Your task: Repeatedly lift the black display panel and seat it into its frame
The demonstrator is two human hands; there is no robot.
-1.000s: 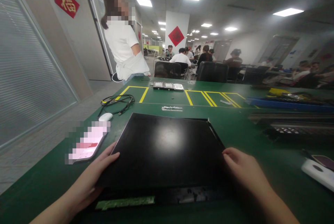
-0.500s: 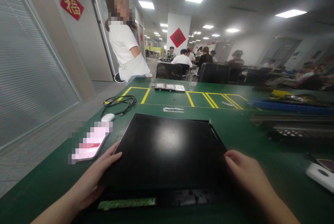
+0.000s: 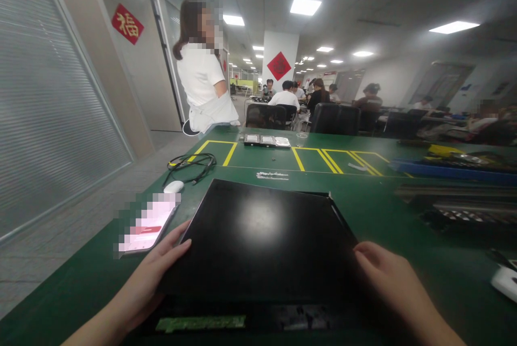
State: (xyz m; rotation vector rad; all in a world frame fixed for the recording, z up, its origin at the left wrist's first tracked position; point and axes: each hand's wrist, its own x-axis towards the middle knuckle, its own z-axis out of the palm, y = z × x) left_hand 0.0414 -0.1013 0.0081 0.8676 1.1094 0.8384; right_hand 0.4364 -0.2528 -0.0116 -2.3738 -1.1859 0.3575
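Observation:
Between my hands is a flat black panel [image 3: 258, 249], probably a display screen, with a ceiling-light reflection on its surface. My left hand [image 3: 161, 265] grips its left edge, thumb on top and the other fingers partly behind or under it. At the right edge, my right hand [image 3: 383, 265] is closed with the thumb against the side; its fingertips are hidden. A green circuit-board strip [image 3: 201, 323] shows below the panel's near edge. Along the far right edge, a thin dark frame [image 3: 333, 200] sticks out from beneath the panel.
On the green table [image 3: 226, 174] lie a phone [image 3: 151, 227], a white mouse [image 3: 173, 186], a coiled black cable [image 3: 191, 167] and several drive-like units [image 3: 266, 141]. At right are a blue tray [image 3: 436, 167], dark metal parts [image 3: 464, 214] and a white device [image 3: 504, 281]. A person [image 3: 202, 77] stands beyond.
The whole view has shifted slightly down and right. Both hands keep their hold on the panel, which stays almost still between them. The standing person's head has turned further to the right.

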